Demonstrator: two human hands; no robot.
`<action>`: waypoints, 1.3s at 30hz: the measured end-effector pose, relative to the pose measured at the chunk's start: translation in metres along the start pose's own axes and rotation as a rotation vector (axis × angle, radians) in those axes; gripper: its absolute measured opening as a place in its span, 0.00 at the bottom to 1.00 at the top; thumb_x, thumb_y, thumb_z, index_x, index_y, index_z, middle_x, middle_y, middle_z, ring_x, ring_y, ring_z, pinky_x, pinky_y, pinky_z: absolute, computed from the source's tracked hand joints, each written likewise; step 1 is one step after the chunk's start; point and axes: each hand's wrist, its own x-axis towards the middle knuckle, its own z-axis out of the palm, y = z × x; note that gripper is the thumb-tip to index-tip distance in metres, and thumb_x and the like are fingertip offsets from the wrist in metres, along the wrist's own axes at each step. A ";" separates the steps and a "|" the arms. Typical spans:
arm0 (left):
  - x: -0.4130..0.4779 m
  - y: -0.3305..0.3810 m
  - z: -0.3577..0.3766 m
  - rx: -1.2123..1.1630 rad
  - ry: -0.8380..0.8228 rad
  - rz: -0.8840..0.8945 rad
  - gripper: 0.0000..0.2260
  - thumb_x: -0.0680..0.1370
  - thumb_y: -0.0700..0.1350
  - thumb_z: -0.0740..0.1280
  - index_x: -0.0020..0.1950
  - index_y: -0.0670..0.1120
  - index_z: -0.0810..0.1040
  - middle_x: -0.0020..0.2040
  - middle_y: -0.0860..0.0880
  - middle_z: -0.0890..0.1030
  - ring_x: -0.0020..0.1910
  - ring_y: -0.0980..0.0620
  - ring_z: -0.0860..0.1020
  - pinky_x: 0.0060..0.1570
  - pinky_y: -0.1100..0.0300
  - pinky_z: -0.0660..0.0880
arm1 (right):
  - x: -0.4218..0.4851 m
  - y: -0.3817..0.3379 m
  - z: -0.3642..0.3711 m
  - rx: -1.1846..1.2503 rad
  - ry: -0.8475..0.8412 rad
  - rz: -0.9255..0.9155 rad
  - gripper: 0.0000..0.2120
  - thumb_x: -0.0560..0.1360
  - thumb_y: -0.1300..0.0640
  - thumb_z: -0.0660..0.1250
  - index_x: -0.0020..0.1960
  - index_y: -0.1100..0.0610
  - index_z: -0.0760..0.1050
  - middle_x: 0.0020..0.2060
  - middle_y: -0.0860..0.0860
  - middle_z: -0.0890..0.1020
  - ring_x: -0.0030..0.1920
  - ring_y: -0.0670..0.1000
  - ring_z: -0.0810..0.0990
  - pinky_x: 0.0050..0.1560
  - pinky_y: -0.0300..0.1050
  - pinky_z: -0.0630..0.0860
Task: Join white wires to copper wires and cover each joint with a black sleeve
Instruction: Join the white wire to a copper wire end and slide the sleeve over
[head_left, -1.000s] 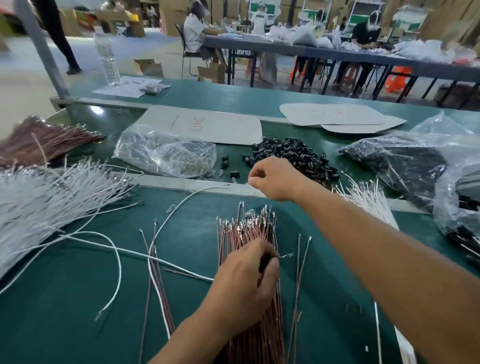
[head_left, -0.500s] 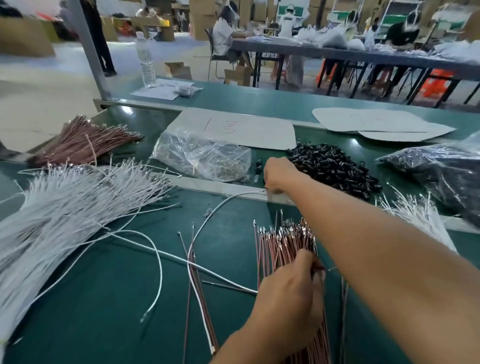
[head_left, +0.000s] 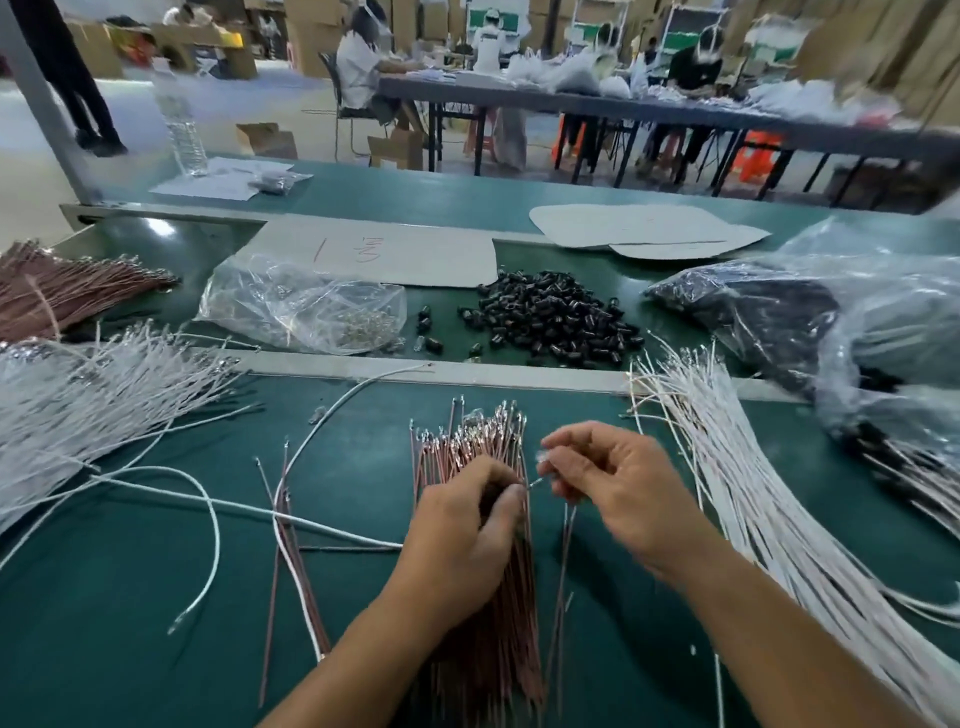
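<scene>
My left hand (head_left: 462, 535) rests on the bundle of copper wires (head_left: 467, 447) in the middle of the green mat and pinches one wire end, whose metal tip points right. Close beside it, my right hand (head_left: 613, 483) has curled fingers that pinch a small pale piece, too blurred to identify, just short of that tip. The pile of black sleeves (head_left: 556, 317) lies beyond the mat's far rail. White wires fan out at the right (head_left: 727, 467) and at the left (head_left: 104, 395).
A clear bag of small metal parts (head_left: 301, 306) lies left of the sleeves and a bag of black parts (head_left: 753, 312) at the right. Another copper bundle (head_left: 67, 291) sits far left. Loose white wires (head_left: 208, 504) cross the mat. Cardboard sheets (head_left: 384, 254) lie behind.
My right hand has come back from the far rail near the sleeve pile to the copper bundle, beside my left hand. The left hand stays on the bundle.
</scene>
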 end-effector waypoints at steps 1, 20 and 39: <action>0.001 0.001 0.001 0.004 0.007 0.004 0.05 0.81 0.45 0.67 0.46 0.52 0.79 0.36 0.53 0.81 0.37 0.55 0.79 0.40 0.54 0.76 | -0.007 0.004 0.002 0.004 0.008 -0.022 0.09 0.79 0.64 0.69 0.49 0.50 0.83 0.42 0.52 0.87 0.39 0.48 0.84 0.43 0.40 0.81; 0.000 0.004 0.010 -0.053 0.001 -0.009 0.07 0.79 0.41 0.71 0.46 0.53 0.84 0.38 0.52 0.83 0.36 0.49 0.80 0.37 0.49 0.77 | -0.019 0.020 0.002 -0.015 0.008 -0.051 0.06 0.80 0.66 0.68 0.50 0.59 0.83 0.33 0.42 0.82 0.33 0.43 0.78 0.39 0.35 0.76; -0.002 0.002 0.011 0.101 0.069 0.141 0.05 0.77 0.41 0.72 0.49 0.50 0.86 0.38 0.56 0.85 0.36 0.55 0.82 0.37 0.53 0.78 | -0.021 0.022 0.005 -0.126 0.072 -0.088 0.11 0.78 0.64 0.71 0.45 0.49 0.84 0.36 0.44 0.85 0.32 0.43 0.79 0.39 0.38 0.79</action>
